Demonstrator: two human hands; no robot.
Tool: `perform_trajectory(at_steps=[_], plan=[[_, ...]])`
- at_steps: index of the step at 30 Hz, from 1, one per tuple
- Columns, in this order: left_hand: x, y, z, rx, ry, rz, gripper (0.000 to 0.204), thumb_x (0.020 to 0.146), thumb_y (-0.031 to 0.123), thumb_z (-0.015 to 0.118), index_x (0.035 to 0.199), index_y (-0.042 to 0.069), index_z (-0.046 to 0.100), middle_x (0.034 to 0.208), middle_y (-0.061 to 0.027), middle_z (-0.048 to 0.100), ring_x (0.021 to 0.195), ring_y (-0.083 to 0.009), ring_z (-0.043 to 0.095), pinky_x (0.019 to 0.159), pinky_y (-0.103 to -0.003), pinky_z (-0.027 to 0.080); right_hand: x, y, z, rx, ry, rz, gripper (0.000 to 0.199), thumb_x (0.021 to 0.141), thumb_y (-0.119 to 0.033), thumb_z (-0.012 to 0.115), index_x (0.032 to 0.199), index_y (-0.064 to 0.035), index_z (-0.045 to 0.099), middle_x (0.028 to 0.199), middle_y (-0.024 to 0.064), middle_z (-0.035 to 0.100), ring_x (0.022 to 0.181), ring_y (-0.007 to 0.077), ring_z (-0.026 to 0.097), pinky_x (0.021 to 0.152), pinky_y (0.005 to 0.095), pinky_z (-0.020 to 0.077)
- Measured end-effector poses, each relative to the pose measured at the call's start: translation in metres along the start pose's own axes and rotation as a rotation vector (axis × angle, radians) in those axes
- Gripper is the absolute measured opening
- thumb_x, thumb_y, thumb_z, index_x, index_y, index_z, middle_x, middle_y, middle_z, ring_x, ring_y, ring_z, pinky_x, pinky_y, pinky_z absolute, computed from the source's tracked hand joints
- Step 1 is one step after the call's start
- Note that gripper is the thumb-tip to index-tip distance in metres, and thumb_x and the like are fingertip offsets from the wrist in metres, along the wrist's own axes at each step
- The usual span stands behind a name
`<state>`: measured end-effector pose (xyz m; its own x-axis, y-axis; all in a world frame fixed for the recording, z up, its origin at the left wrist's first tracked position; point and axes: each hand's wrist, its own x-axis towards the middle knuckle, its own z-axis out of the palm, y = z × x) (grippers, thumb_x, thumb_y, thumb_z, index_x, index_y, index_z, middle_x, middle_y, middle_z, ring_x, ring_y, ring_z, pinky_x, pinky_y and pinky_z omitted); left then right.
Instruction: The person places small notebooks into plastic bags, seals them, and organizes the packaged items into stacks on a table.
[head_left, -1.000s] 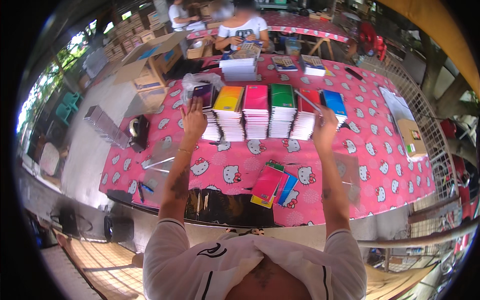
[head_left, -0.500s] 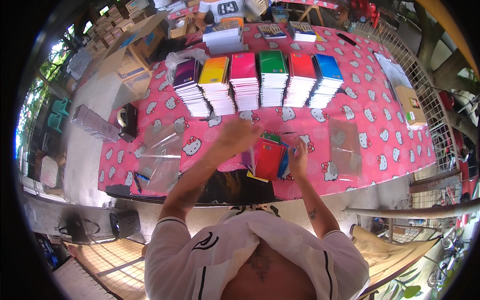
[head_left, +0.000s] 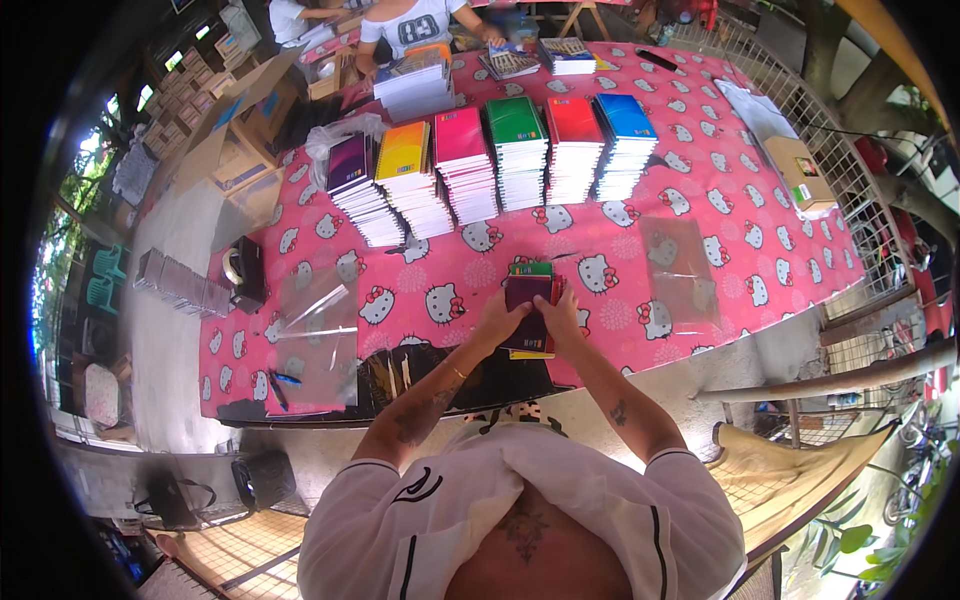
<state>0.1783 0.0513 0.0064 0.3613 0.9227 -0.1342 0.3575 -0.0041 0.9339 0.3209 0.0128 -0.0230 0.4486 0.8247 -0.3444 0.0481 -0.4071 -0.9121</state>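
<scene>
Both of my hands hold a small bundle of notebooks (head_left: 528, 292) near the front edge of the pink patterned table (head_left: 620, 260). My left hand (head_left: 498, 318) grips its left side and my right hand (head_left: 562, 315) its right side. A dark purple cover faces up, with green, red and yellow edges showing around it. Farther back stand several stacks of notebooks in a row: purple (head_left: 352, 185), yellow (head_left: 407, 172), pink (head_left: 462, 162), green (head_left: 517, 148), red (head_left: 574, 142) and blue (head_left: 624, 135).
Clear plastic sleeves lie at the left (head_left: 315, 330) and right (head_left: 678, 270) of the table. A tape roll (head_left: 238, 268) sits at the left edge. A cardboard box (head_left: 802, 172) rests at the far right. Another person (head_left: 415, 22) works across the table. Metal fencing (head_left: 850, 210) lines the right side.
My hands came back from the far stacks to the front edge and closed together on the bundle of notebooks, now with the purple one on top.
</scene>
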Motion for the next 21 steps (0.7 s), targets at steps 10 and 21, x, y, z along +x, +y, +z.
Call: perform_trajectory(at_steps=[10, 21], plan=[[0.025, 0.016, -0.025, 0.382, 0.326, 0.169, 0.078, 0.093, 0.034, 0.064, 0.149, -0.007, 0.027, 0.142, -0.0349, 0.040, 0.132, -0.0496, 0.040, 0.109, -0.053, 0.035, 0.087, -0.105, -0.070, -0.542, 0.539, -0.943, 0.086, 0.082, -0.009, 0.064, 0.157, -0.0136, 0.023, 0.157, 0.0249, 0.026, 0.143, 0.0438, 0.029, 0.111, 0.0624, 0.0266], [0.033, 0.083, -0.290, 1.190, 0.752, 0.524, 0.028, 0.090, 0.008, 0.059, 0.117, 0.008, 0.065, 0.113, -0.0103, 0.069, 0.101, -0.0325, 0.066, 0.107, -0.053, 0.038, 0.073, -0.197, -0.141, -0.014, 0.388, -0.995, 0.033, 0.083, 0.009, 0.056, 0.109, -0.0060, 0.071, 0.104, 0.0085, 0.069, 0.097, 0.0182, 0.063, 0.086, 0.0358, 0.0496]])
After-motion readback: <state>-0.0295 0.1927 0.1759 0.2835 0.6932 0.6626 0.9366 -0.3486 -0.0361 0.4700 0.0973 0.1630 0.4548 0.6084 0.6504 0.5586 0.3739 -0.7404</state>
